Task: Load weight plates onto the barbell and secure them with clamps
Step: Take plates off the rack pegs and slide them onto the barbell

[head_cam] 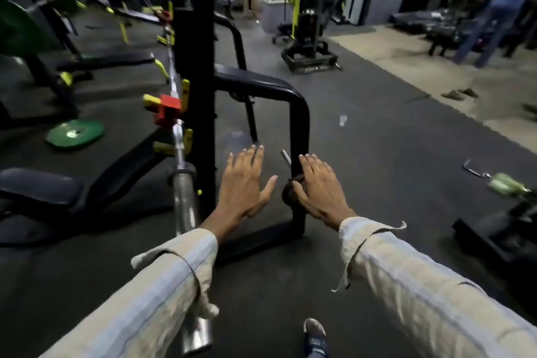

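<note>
Both hands out in front, palms down, fingers straight and spread. Left hand (pixel 247 183) grips nothing, hovering over the dark floor (pixel 377 154) just right of the rack upright (pixel 194 96). Right hand (pixel 318 189) also flat and open, grip empty; its thumb side sits at a small dark round part (pixel 289 193) on the black curved frame tube (pixel 302 125), possibly touching it, view too blurred to be sure. Short metal peg (pixel 286 157) sticks out from that tube between the two hands.

Barbell (pixel 184 200) lies in the rack, running from near the bottom edge up and away to the left of the upright. Near sleeve is bare, chrome end (pixel 200 337) partly behind the left sleeve (pixel 162 285). Red clamp (pixel 167 110) is on the bar farther up, beside yellow hooks (pixel 151 102). Second red clamp (pixel 165 16) shows at the far end.

Green weight plate (pixel 75 134) lies flat on the floor left of the rack, well apart from both hands. Two more green plates (pixel 17 29) are mounted on other gear at far left. Black padded bench (pixel 37 189) sits at left edge. Person's shoe (pixel 315 334) at bottom. Another person (pixel 499 6) stands far right by machines. Loose metal pieces (pixel 476 170) and a greenish item (pixel 505 184) lie on the floor at right.
</note>
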